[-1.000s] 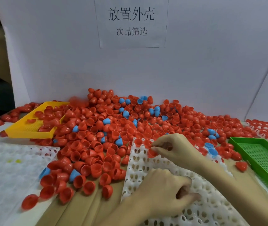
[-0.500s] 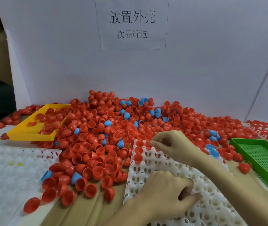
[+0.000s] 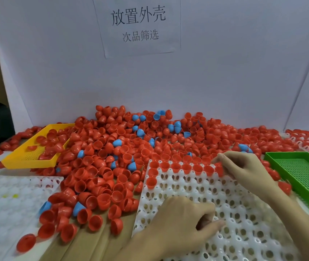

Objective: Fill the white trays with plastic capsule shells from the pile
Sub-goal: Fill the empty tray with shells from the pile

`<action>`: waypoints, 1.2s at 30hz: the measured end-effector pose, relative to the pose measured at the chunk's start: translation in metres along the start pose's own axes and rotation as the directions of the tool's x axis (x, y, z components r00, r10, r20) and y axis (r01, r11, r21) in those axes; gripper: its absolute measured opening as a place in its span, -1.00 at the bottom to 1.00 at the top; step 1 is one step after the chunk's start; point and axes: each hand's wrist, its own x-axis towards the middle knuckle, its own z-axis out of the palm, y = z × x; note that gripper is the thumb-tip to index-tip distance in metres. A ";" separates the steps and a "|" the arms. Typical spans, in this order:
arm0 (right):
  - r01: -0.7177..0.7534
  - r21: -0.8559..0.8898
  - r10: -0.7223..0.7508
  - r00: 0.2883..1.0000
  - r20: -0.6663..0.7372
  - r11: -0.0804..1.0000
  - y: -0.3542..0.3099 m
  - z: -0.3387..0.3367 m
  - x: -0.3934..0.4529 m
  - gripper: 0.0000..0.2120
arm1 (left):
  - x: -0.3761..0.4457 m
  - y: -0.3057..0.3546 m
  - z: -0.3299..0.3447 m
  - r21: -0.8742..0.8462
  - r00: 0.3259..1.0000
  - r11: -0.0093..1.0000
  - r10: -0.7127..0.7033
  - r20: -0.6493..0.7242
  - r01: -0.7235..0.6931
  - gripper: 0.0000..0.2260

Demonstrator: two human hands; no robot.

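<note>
While one yellow basket (image 3: 27, 159) sits far left, the shell pile (image 3: 112, 157) spreads behind one white tray (image 3: 244, 213) holding nine red shells (image 3: 176, 167). Left hand (image 3: 183, 223) rests curled on it; right hand (image 3: 242, 166) has its grip clamped on a red shell (image 3: 218, 169). One green basket (image 3: 304, 174) sits right.

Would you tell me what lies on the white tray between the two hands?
In the head view, only empty sockets of the white tray lie between the left hand and the right hand; no shells sit there.
</note>
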 end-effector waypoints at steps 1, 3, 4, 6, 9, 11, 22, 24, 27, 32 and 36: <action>0.019 -0.022 -0.020 1.000 -0.023 1.000 0.003 -0.001 -0.001 -0.74 | 0.000 0.000 0.001 0.001 1.000 1.000 -0.003 -0.004 0.003 -0.60; 0.048 -0.064 -0.052 0.996 -0.067 0.997 0.008 -0.001 -0.003 -0.74 | 0.000 -0.001 0.001 -0.005 1.000 1.000 -0.022 -0.001 0.022 -0.58; 0.055 -0.069 -0.061 0.995 -0.084 0.996 0.010 0.000 -0.005 -0.75 | 0.000 -0.001 0.001 -0.028 0.999 0.999 -0.040 0.009 0.040 -0.58; 0.060 -0.068 -0.067 0.992 -0.107 0.996 0.013 0.001 -0.007 -0.75 | 0.001 0.003 -0.007 -0.176 0.995 0.980 -0.094 0.016 0.095 -0.60; 0.051 -0.082 -0.061 0.990 -0.125 0.995 0.012 0.000 -0.006 -0.75 | 0.009 -0.012 -0.037 -0.333 0.939 0.940 -0.178 -0.295 0.073 -0.69; 0.041 -0.080 -0.051 0.991 -0.126 0.996 0.012 -0.002 -0.006 -0.75 | 0.010 -0.040 -0.062 -0.169 0.815 0.980 -0.186 -0.549 0.110 -0.76; 0.013 -0.039 -0.018 0.991 -0.134 0.999 0.013 -0.001 -0.008 -0.75 | -0.021 -0.127 -0.085 0.323 0.851 0.826 -0.312 -0.422 0.463 -0.88; 0.009 -0.025 -0.012 0.991 -0.135 1.000 0.012 -0.002 -0.008 -0.75 | -0.018 -0.118 -0.085 0.297 0.858 0.852 -0.286 -0.426 0.432 -0.91; 0.014 -0.001 -0.014 0.992 -0.125 1.000 0.008 -0.005 -0.009 -0.75 | -0.012 -0.097 -0.084 0.169 0.833 0.915 -0.243 -0.497 0.367 -0.88; 0.002 0.116 -0.001 1.000 -0.008 0.993 -0.010 -0.010 -0.012 -0.74 | 0.002 -0.054 -0.067 -0.414 0.799 0.875 -0.430 -0.422 0.252 -0.69; -0.091 0.329 -0.013 0.954 0.300 0.940 -0.036 -0.011 -0.019 -0.79 | 0.007 -0.030 -0.053 -0.709 0.882 0.693 -0.408 -0.236 0.130 -0.50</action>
